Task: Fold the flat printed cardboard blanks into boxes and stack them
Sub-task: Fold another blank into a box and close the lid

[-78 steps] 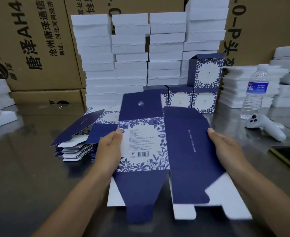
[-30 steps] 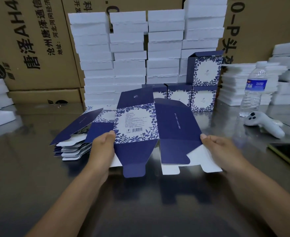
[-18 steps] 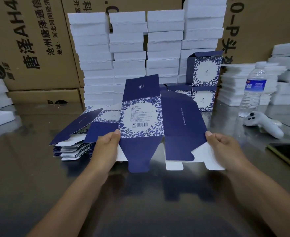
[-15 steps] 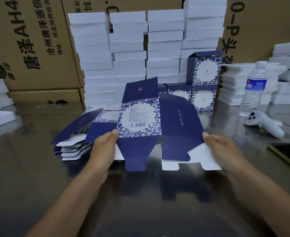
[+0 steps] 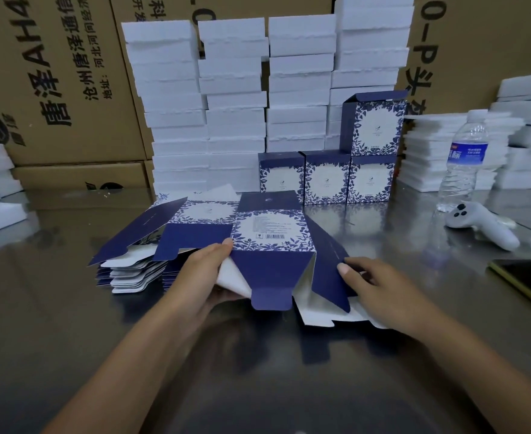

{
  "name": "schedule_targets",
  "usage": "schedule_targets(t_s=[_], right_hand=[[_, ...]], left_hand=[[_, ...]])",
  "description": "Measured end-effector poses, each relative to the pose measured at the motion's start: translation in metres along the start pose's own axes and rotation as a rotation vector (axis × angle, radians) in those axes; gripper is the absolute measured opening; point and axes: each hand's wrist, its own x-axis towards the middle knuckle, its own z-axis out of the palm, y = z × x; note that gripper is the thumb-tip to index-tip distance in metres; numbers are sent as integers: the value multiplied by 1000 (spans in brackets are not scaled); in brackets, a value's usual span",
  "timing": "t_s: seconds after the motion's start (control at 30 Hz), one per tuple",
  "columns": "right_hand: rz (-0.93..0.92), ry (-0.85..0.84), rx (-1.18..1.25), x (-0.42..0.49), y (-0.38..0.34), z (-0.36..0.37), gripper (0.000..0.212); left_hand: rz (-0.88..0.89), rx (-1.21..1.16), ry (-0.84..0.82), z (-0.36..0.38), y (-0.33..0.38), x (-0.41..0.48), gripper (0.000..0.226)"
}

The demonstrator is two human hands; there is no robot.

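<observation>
- The bare left hand [image 5: 206, 270] wears nothing, with no glove, ring or band on it; its thumbnail [image 5: 227, 241] is cut short and rounded.
- The bare right hand [image 5: 380, 289] is likewise uncovered, with a short, blunt nail [image 5: 342, 267] showing.
- The slim left forearm [image 5: 126, 364] is unsleeved down to the picture's lower edge.
- The slim right forearm [image 5: 464, 355] is unsleeved too.

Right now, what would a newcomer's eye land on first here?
The blue floral cardboard blank at centre, half folded, held by the left hand and the right hand. Behind it, four finished boxes stand before tall stacks of white slabs.
</observation>
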Motion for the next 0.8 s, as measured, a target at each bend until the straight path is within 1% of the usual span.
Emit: schedule_targets(t_s=[0.13,0.2,0.23,0.33,0.4,0.5,0.53,0.6,0.67,0.73,0.8], right_hand=[[-43,-50,188,-4,-4,1,42],[-84,-94,258,-6,-5,1,57],[-106,-121,275,-7,-5,2,64],[-167,-200,250,-10,-9,1,70],[-174,-192,246,-9,-8,2,79],[-186,-167,276,-7,-8,4,69],[-184,-164,284,-6,-9,5,71],[-168,-165,275,-4,-9,5,89],[-130,-160,269,-4,-9,4,98],[-48,-118,319,-5,-10,3,102],[10,-71,386,-8,-12,2,99]], left_hand=[[-17,-25,-88,2,-1,-3,39],[-30,-13,-107,3,-2,-4,43],[-37,-6,-116,4,-2,-4,47],[-13,29,-137,6,-3,-4,55],[20,67,-155,7,-3,-4,52],[105,220,-183,6,-10,-2,25],[141,281,-208,6,-13,-1,31],[233,372,-304,5,-18,0,54],[321,447,-399,5,-22,0,70],[344,489,-450,5,-24,1,78],[348,497,-444,5,-26,2,79]])
